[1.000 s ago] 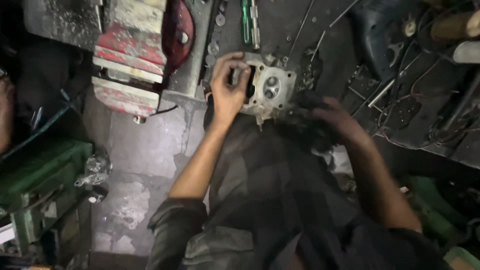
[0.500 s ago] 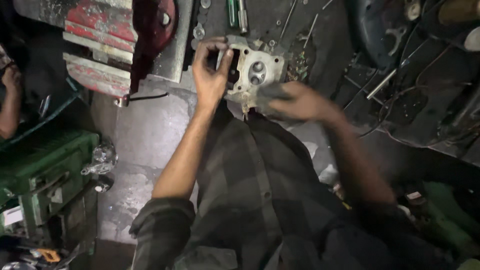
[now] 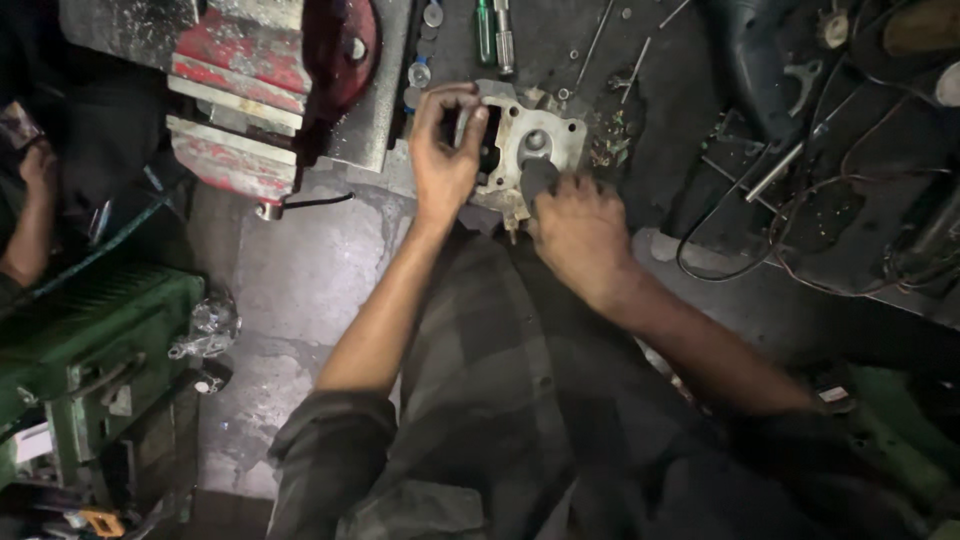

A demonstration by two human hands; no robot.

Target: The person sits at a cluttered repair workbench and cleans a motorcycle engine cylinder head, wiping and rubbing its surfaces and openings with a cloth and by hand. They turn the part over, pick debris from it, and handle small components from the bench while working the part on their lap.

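Note:
A pale cast-metal engine part (image 3: 545,135) with round ports lies at the front edge of a dark workbench (image 3: 660,90). My left hand (image 3: 445,155) grips its left side, fingers curled over the top edge. My right hand (image 3: 580,225) presses a small dark grey piece (image 3: 538,178), maybe abrasive cloth, against the part's lower face. My checked shirt fills the lower middle of the head view.
A red bench vise (image 3: 250,95) stands to the left of the part. Screwdrivers (image 3: 495,35), washers and small screws lie behind it. Cables and tools (image 3: 800,170) clutter the right. A green machine (image 3: 90,360) sits low left, with another person's arm (image 3: 30,215) at the far left.
My right hand has come from the right of the part onto its lower face with the dark piece. My left hand keeps its hold. The view has shifted slightly.

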